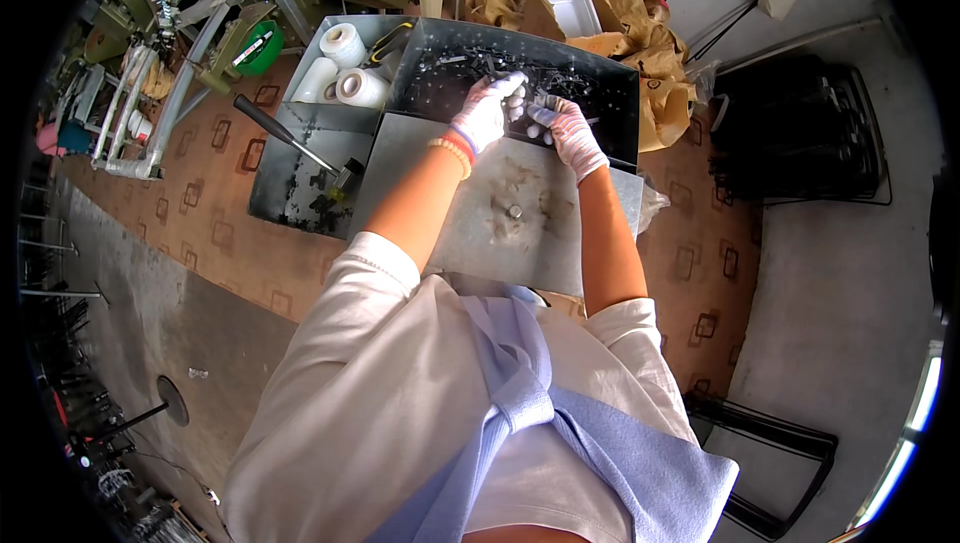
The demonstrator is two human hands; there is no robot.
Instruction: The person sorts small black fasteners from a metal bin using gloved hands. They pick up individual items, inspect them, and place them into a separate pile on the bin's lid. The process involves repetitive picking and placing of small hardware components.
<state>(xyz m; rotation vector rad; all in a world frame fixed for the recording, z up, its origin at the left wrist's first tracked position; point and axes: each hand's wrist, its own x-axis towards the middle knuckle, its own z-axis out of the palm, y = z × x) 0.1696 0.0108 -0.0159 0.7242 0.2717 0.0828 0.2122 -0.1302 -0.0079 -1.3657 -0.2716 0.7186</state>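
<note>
Both my hands wear pale knitted gloves and meet over a deep metal bin (pixel 615 73) of small dark parts (pixel 455 63). My left hand (pixel 488 111) has its fingers curled in towards the right one. Whatever lies between those fingers is too small to name. My right hand (pixel 570 135) is close beside it, fingers bent and pinched together, and its contents are likewise hidden. Below my wrists, a flat metal sheet (pixel 480 218) spans the near side of the bin, with a small round metal piece (pixel 515 212) on it.
White film rolls (pixel 362 88) fill a compartment on the left. A long-handled hammer (pixel 270 121) leans across the compartment below them. Brown paper bags (pixel 665 93) crowd behind the bin. Black frames (pixel 800 133) are stacked at right, and metal machinery (pixel 200 33) stands at far left.
</note>
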